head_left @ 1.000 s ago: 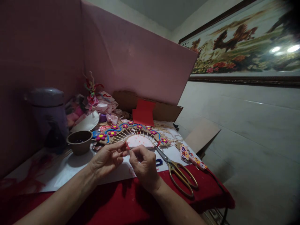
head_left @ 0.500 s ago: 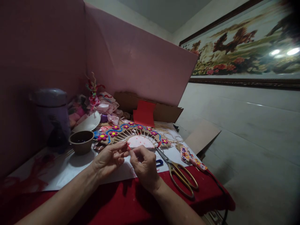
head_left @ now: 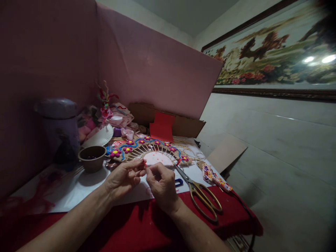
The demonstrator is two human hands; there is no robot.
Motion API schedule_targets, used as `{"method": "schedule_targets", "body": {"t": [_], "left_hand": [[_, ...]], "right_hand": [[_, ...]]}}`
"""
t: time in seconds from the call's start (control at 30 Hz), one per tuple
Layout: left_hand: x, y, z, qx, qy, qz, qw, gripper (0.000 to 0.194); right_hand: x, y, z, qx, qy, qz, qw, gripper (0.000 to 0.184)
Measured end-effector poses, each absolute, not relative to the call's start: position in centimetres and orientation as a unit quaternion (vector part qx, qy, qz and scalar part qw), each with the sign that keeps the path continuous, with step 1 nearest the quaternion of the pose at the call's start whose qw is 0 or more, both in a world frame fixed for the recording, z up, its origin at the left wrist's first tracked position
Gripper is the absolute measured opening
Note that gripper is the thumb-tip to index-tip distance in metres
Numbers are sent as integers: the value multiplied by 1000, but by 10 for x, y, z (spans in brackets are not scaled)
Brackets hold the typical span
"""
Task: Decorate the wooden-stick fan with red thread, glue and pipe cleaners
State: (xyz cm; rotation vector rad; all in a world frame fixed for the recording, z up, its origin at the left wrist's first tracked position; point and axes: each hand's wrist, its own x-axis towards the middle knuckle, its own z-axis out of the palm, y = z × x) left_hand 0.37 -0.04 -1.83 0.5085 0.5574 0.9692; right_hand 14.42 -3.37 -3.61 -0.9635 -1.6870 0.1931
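Note:
A small red piece, too small to name exactly, is pinched between the fingertips of both hands. My left hand holds it from the left, its other fingers loosely curled. From the right, my right hand grips its lower end with thumb and forefinger. Just behind the fingertips lies a fan-shaped craft piece, with thin sticks, a burlap rim, pink flowers and a blue wavy line. Its white half-round centre has pale dots. Gold-handled scissors lie right of my right hand, beside a dark blue loop-shaped object.
A brown bowl with dark contents stands at left, before a purple lidded container. A flower-patterned glue gun with a cord lies at right. Behind are a paper plate, red paper and cardboard. White paper covers part of the red cloth.
Both hands stay almost in place, with only a slight shift of the fingertips around the red piece. The view has moved very little.

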Motion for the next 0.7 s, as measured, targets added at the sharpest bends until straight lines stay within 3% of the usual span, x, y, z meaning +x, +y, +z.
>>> {"method": "schedule_targets", "body": {"t": [0.53, 0.7], "left_hand": [[4, -3, -13, 263, 298, 473, 786, 5], [5, -1, -13, 463, 387, 447, 661, 11]], "right_hand": [[147, -39, -32, -399, -697, 54, 593, 15], [150, -38, -33, -411, -683, 89, 597, 14]]}}
